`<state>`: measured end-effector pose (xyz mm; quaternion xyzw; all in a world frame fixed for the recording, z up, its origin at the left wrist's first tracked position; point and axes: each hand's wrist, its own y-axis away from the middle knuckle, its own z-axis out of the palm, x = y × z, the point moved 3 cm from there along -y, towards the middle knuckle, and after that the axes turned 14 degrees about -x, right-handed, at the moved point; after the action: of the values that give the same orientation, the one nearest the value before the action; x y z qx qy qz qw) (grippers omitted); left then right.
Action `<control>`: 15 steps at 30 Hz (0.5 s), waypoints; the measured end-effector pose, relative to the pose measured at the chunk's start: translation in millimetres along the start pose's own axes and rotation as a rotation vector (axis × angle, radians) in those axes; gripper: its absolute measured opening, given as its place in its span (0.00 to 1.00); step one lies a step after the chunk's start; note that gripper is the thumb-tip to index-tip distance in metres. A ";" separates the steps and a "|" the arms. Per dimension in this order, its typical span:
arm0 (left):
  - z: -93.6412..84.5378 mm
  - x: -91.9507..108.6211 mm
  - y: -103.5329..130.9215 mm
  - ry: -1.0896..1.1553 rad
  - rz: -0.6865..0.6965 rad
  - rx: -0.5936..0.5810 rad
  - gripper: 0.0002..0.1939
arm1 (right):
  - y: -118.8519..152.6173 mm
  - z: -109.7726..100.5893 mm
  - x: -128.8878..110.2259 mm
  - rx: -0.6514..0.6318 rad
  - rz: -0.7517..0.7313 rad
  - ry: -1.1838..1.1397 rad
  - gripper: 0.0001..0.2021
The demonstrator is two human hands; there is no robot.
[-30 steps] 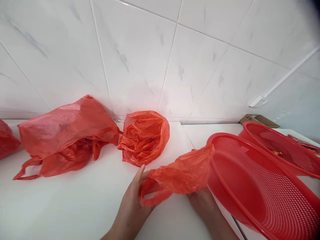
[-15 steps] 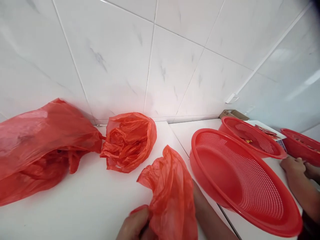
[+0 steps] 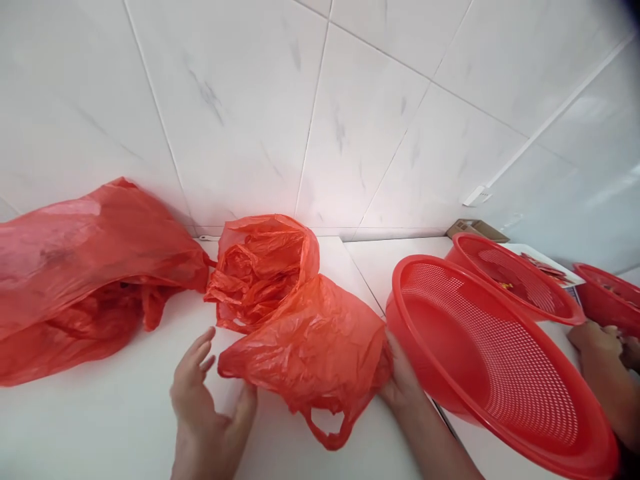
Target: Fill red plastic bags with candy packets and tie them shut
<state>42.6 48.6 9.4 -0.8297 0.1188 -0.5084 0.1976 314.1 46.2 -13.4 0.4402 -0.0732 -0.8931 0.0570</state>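
Note:
A thin red plastic bag (image 3: 320,340) is spread at the front middle, its handle loop hanging toward me. My left hand (image 3: 213,400) is beside the bag's left end, fingers apart, thumb near its lower edge. At the bag's right side is my right hand (image 3: 397,377), its fingers hidden behind the plastic, so its grip cannot be made out. Just behind lies an opened red bag (image 3: 265,267) with crumpled plastic inside, partly overlapped by the front bag. A large full red bag (image 3: 100,247) lies at the left.
A red perforated basket (image 3: 445,340) stands at the right, with a second basket (image 3: 520,280) behind it. Further right are a white tray (image 3: 537,257), a third basket (image 3: 610,300) and another person's hands (image 3: 600,337). A tiled wall (image 3: 250,113) rises behind the white table (image 3: 125,427).
The front bag has gone from bunched and upright to spread out sideways. My left hand has let go of it and opened, farther left. The view has shifted slightly.

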 end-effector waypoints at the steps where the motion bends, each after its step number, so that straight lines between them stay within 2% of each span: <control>1: 3.0 8.6 6.8 -0.129 0.195 -0.020 0.35 | -0.5 0.6 0.2 -0.008 -0.002 0.001 0.13; 3: 14.5 17.8 20.9 -0.343 0.490 -0.201 0.37 | -1.3 2.1 1.1 -0.027 -0.002 0.013 0.12; 4: 20.7 17.1 25.9 -0.423 0.556 -0.316 0.35 | -1.5 3.0 1.7 -0.038 -0.002 0.021 0.12; 5: 26.0 13.2 28.3 -0.476 0.554 -0.425 0.34 | -1.5 4.2 2.2 -0.051 -0.002 0.030 0.12; 8: 32.5 -4.1 22.3 -0.418 0.340 -0.604 0.30 | -0.4 8.6 3.0 -0.096 -0.007 0.053 0.12; 11: 29.1 -10.6 12.7 -0.083 0.058 -0.760 0.12 | 2.8 12.3 2.5 -0.131 -0.028 0.067 0.13; 12: 26.2 -9.4 11.2 0.053 -0.036 -0.788 0.12 | 4.1 12.8 2.3 -0.139 -0.036 0.069 0.13; 14: 19.1 -6.2 11.3 0.292 -0.195 -0.772 0.19 | 5.9 12.5 2.2 -0.156 -0.044 0.072 0.13; 15: 15.0 -6.4 12.2 0.375 -0.260 -0.703 0.20 | 6.2 11.9 2.3 -0.165 -0.041 0.073 0.12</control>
<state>53.1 43.3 -7.2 -0.7478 0.2134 -0.5998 -0.1884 303.5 40.8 -6.9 0.4677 0.0119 -0.8804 0.0774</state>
